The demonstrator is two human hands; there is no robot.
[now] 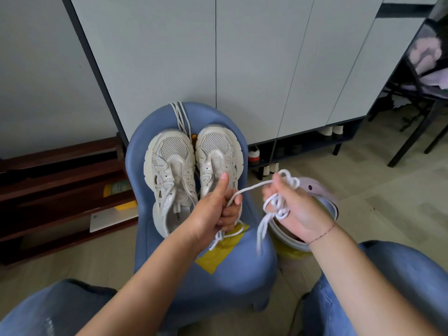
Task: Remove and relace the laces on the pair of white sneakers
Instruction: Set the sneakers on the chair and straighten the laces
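Head view looks down past a grey cabinet [218, 57] to the blue stool [155, 122] between my knees in jeans [60, 309]. On its seat the pair of white sneakers stands side by side, toes toward the cabinet, the left sneaker [169, 161] touching the right sneaker [218, 146]. My left hand [215, 214] hovers over the heel of the right sneaker, fingers curled round a white lace [252, 186], thumb sticking up. That lace runs across to my right hand [295, 212], which grips it wound in loops round the fingers, loose ends hanging below. A yellow sheet [218, 253] lies on the seat nearer me. A second lace [179, 115] lies over the stool's far edge, beyond the toes.
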